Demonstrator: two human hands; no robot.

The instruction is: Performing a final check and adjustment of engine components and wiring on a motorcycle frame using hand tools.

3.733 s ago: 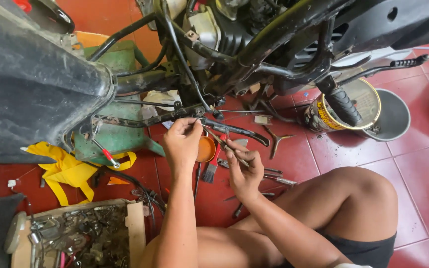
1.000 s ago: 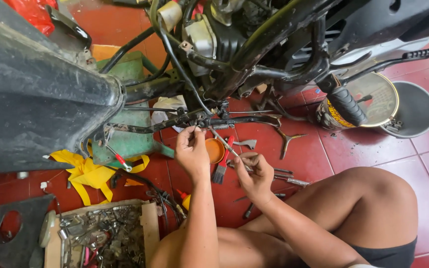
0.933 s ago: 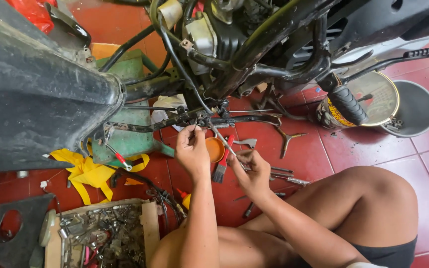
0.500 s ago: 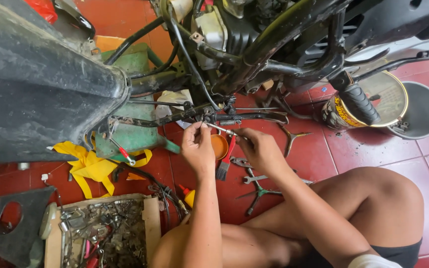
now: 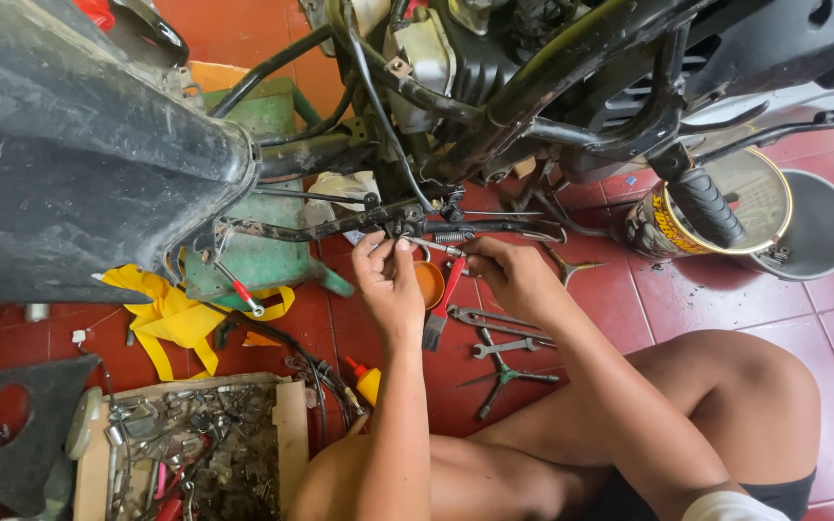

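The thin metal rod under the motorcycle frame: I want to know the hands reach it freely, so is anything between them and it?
Nothing visible: left hand and right hand already touch the rod.

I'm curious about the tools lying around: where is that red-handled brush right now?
In the head view, the red-handled brush lies on the red tile floor between the left hand and right hand, beside the small orange cup.

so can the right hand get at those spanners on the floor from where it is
Probably yes. The right hand is up at the spring, and the spanners lie on bare tile just below it, uncovered, though it is busy at present.
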